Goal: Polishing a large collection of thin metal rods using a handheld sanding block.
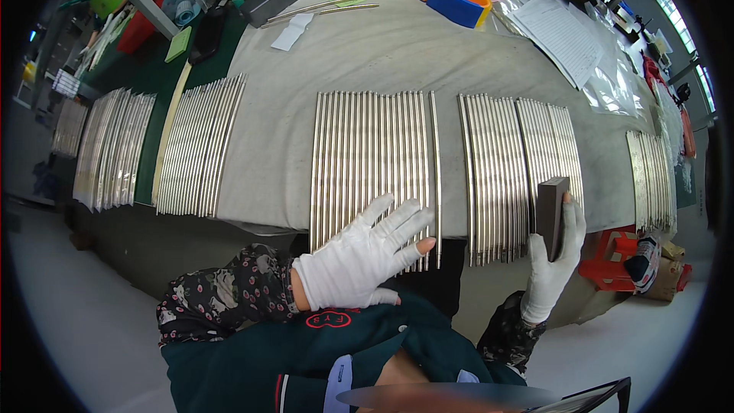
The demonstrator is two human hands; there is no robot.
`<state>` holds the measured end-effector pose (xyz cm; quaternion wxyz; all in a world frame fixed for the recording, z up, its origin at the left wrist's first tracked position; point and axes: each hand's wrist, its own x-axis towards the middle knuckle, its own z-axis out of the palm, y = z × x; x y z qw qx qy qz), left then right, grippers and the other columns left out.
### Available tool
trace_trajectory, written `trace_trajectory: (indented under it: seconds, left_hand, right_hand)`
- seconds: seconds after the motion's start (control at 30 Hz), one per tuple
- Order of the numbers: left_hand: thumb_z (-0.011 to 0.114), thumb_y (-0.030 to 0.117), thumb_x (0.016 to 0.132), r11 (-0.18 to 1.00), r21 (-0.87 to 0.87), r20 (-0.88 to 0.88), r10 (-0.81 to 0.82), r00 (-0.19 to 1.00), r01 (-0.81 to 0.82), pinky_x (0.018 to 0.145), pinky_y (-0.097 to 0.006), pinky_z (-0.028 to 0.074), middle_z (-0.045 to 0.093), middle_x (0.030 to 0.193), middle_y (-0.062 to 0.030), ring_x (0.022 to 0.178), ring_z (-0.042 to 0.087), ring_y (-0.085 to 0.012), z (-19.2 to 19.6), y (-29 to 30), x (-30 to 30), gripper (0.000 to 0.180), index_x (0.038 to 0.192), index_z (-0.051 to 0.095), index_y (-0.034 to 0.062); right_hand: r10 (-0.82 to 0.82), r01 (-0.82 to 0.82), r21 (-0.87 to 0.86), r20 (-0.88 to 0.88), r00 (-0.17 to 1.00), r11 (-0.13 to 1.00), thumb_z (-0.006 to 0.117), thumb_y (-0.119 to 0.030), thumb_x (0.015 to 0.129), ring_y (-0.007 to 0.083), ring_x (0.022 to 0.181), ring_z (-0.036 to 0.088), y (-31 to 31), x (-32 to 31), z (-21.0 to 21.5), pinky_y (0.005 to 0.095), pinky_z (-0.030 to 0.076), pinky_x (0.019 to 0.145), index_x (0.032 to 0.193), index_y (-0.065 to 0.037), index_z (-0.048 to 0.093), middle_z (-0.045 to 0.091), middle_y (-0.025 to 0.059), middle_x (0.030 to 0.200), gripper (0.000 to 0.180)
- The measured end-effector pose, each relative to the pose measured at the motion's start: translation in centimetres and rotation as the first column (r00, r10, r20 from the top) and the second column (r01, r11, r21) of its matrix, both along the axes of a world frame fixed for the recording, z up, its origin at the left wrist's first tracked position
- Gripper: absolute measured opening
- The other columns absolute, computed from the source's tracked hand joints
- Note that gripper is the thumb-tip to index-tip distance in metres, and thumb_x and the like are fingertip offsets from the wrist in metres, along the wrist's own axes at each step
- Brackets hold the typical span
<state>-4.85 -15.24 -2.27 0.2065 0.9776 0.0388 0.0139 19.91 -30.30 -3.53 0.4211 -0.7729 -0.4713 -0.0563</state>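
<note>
My left hand (358,256), in a white glove with bare fingertips showing, lies with spread fingers across the near ends of the middle row of thin metal rods (367,153). A single rod (436,160) stands slightly apart at that row's right side, close to the fingertips. My right hand (552,279), gloved the same way, grips a dark grey rectangular block (548,218) between thumb and fingers. The block is over the near right part of another row of rods (493,168); whether it touches them I cannot tell.
Further rod bundles lie at the left (202,145), in clear wrapping at the far left (118,145), and at the far right (650,180). On the cloth-covered table (275,130) are a blue-and-orange tape dispenser (455,0) and papers (558,38). A red stool (612,260) stands right.
</note>
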Motion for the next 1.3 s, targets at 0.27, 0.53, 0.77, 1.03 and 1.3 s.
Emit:
trace_trajectory:
  seconds: [0.27, 0.53, 0.77, 1.03, 1.3]
  left_hand:
    - [0.075, 0.035, 0.069, 0.998, 0.037, 0.044, 0.041, 0.998, -0.042, 0.111, -0.053, 0.022, 0.035, 0.142, -0.0210, 0.134, 0.032, -0.0371, -1.1, -0.5, 1.5, 0.080, 0.133, 0.040, 0.0027]
    - [0.073, 0.035, 0.073, 0.999, 0.039, 0.021, -0.003, 1.000, 0.003, 0.111, -0.053, 0.022, 0.036, 0.142, -0.0210, 0.135, 0.032, -0.0358, -1.1, -0.5, 2.6, 0.073, 0.131, 0.043, 0.0028]
    - [0.073, 0.034, 0.072, 1.000, 0.021, 0.036, -0.016, 0.999, 0.016, 0.110, -0.052, 0.023, 0.037, 0.141, -0.0206, 0.134, 0.033, -0.0357, -1.1, -0.6, 3.1, 0.070, 0.129, 0.045, 0.0023]
    - [0.075, 0.036, 0.069, 1.000, 0.012, 0.045, -0.015, 0.999, 0.015, 0.110, -0.052, 0.023, 0.037, 0.140, -0.0211, 0.133, 0.033, -0.0362, -1.0, -0.4, 2.7, 0.077, 0.130, 0.043, 0.0023]
    - [0.077, 0.042, 0.066, 0.999, -0.048, 0.033, -0.025, 0.999, 0.026, 0.111, -0.053, 0.022, 0.033, 0.143, -0.0230, 0.134, 0.031, -0.0392, -1.0, 0.2, 1.2, 0.097, 0.141, 0.028, 0.0047]
  right_hand:
    - [-0.007, 0.007, -0.008, -0.005, 1.000, 1.000, 0.059, -0.008, 0.066, 0.0320, 0.121, 0.045, -0.2, 0.0, -0.1, 0.0418, 0.035, 0.104, 0.132, -0.006, 0.051, 0.046, 0.0161, 0.132, 0.066]
    - [-0.013, 0.012, -0.027, -0.027, 1.000, 1.000, 0.061, -0.011, 0.066, 0.0321, 0.118, 0.047, 0.1, -0.7, 0.1, 0.0412, 0.037, 0.101, 0.132, -0.008, 0.051, 0.046, 0.0171, 0.131, 0.067]
    - [0.003, -0.003, -0.046, -0.010, 1.000, 0.999, 0.062, -0.010, 0.065, 0.0320, 0.117, 0.047, 0.0, -0.9, 0.1, 0.0407, 0.039, 0.099, 0.133, -0.010, 0.050, 0.046, 0.0173, 0.130, 0.068]
    - [-0.009, 0.007, -0.043, -0.047, 0.999, 0.999, 0.062, -0.008, 0.065, 0.0313, 0.117, 0.047, 0.2, -1.2, 0.1, 0.0400, 0.039, 0.099, 0.133, -0.010, 0.050, 0.046, 0.0167, 0.130, 0.069]
    - [-0.014, 0.011, -0.040, -0.083, 0.996, 0.999, 0.062, -0.008, 0.064, 0.0306, 0.117, 0.046, 0.3, -1.3, -0.1, 0.0396, 0.038, 0.100, 0.133, -0.011, 0.051, 0.046, 0.0161, 0.129, 0.069]
